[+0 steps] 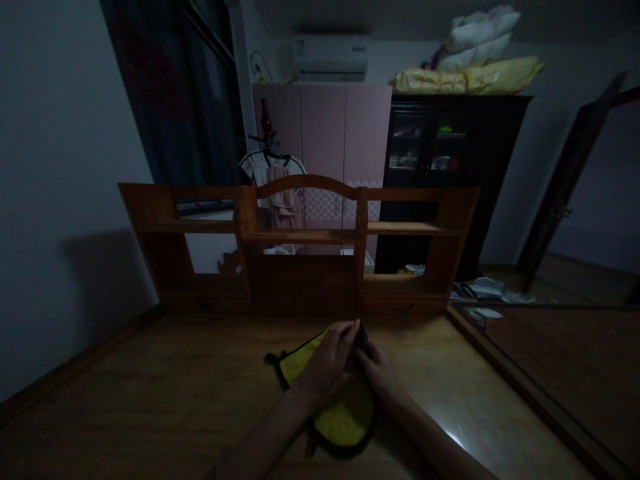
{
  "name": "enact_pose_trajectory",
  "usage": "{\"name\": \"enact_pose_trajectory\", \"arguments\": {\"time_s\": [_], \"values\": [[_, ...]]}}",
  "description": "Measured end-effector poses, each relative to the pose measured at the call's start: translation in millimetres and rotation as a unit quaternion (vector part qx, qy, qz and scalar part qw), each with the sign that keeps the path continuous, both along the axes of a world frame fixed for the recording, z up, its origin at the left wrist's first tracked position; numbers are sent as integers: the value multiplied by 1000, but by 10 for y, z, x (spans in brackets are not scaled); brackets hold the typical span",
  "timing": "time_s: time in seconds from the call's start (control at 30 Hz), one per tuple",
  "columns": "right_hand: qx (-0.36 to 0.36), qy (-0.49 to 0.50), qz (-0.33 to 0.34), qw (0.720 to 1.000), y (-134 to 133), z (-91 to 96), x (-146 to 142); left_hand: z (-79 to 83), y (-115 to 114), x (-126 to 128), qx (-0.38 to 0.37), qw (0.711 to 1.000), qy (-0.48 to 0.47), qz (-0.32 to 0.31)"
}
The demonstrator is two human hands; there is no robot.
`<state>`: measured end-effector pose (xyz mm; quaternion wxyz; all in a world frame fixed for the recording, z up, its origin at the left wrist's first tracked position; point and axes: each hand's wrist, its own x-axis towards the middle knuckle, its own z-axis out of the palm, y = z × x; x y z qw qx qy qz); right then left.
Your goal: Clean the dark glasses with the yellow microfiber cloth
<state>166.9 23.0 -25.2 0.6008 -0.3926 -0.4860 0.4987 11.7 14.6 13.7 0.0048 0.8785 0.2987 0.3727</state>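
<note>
A yellow zip pouch (345,420) with black edging lies on the wooden surface in front of me. A dark loop sticks out at its far left corner. My left hand (330,353) lies over the upper part of the pouch, fingers closed around a small dark item (361,339). From the other side, my right hand (383,377) pinches the same item with thumb and fingers. What it is does not show in the dim light, and the hands cover much of it. Both forearms come in from the bottom edge.
A low wooden shelf unit (305,235) stands along the far edge of the wooden surface (150,387). A raised wooden rim (515,373) borders the right side, with a wall (75,200) at left. Wardrobes (325,133) stand behind.
</note>
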Motion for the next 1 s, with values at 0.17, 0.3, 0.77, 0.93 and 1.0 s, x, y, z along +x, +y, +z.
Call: {"name": "enact_pose_trajectory", "arguments": {"time_s": [0.17, 0.3, 0.77, 0.93, 1.0], "values": [[43, -83, -49, 994, -59, 33, -13, 64, -58, -3, -13, 999, 7, -41], [82, -138, -69, 985, -115, 108, 12, 136, -113, -28, -28, 997, 7, -69], [73, -170, -109, 977, -201, 310, 86, 6, -29, -76, 30, 999, 1, -30], [6, -80, -77, 994, -135, 289, 31, -20, -14, -68, 52, 999, -5, 3], [-28, -6, -29, 999, -126, 262, -16, -36, -14, -75, 59, 998, -8, 15]]}}
